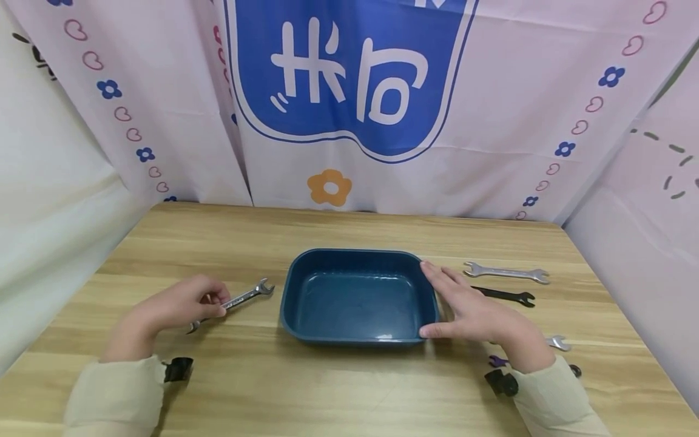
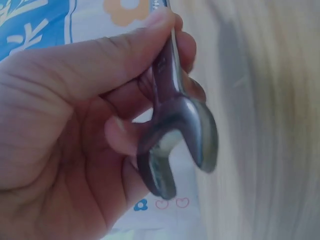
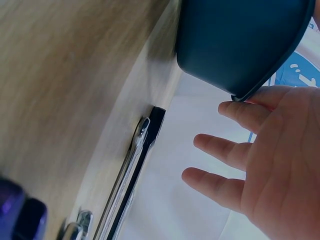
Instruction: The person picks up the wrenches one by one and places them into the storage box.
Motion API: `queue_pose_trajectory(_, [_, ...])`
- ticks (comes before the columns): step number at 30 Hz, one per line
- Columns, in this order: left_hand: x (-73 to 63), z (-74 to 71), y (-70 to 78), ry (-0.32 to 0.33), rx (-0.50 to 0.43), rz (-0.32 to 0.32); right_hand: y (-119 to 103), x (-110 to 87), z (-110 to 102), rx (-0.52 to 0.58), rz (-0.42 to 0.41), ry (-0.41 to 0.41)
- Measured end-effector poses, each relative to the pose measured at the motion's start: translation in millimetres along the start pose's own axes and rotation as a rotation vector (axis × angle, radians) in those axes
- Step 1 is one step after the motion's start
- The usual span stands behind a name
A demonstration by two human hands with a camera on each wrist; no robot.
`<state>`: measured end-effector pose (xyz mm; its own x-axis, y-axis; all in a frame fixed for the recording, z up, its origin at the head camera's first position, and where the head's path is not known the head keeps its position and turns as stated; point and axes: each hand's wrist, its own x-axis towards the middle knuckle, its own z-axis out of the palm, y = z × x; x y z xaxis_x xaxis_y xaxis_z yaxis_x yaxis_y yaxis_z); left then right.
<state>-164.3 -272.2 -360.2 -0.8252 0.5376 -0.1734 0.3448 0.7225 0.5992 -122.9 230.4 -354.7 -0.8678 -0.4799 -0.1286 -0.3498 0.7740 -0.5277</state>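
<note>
My left hand (image 1: 188, 303) pinches a silver double open-ended wrench (image 1: 246, 297) by its shaft, left of a dark blue rectangular bin (image 1: 357, 343). In the left wrist view, thumb and fingers hold the wrench (image 2: 167, 85), one open jaw pointing towards the camera. My right hand (image 1: 472, 309) lies at the bin's right end, its fingers spread and fairly straight. Thumb and index fingertip touch the rim there. The right wrist view shows that hand (image 3: 280, 150) beside the bin's wall (image 3: 235, 40), the other fingers reaching past it.
Right of the bin lie a silver wrench (image 1: 508, 273) and a black wrench (image 1: 510, 295). Closer to me, partly hidden by the right arm, are another silver wrench (image 1: 558, 343) and a purple one (image 1: 498, 361). A printed curtain (image 1: 349, 152) hangs behind the wooden table (image 1: 327, 394).
</note>
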Motion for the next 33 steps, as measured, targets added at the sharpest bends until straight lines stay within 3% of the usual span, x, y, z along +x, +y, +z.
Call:
queue_pose_trajectory(6, [-0.9,-6.2,0.0,0.018,-0.022,0.051,1,-0.8,0,-0.002,0.010,0.001])
queue_pose_trajectory(13, [-0.7,-11.4,9.5,0.036,0.020,0.012,1,-0.4,2,0.014,0.021,-0.009])
queue_pose_trajectory(21, [0.0,-16.6,24.2,0.083,0.065,0.033,1,0.8,1,-0.016,0.034,-0.004])
queue_pose_trajectory(33, [3.7,-24.2,56.6,0.081,0.078,0.077,-1,1.2,1,-0.015,0.058,-0.013])
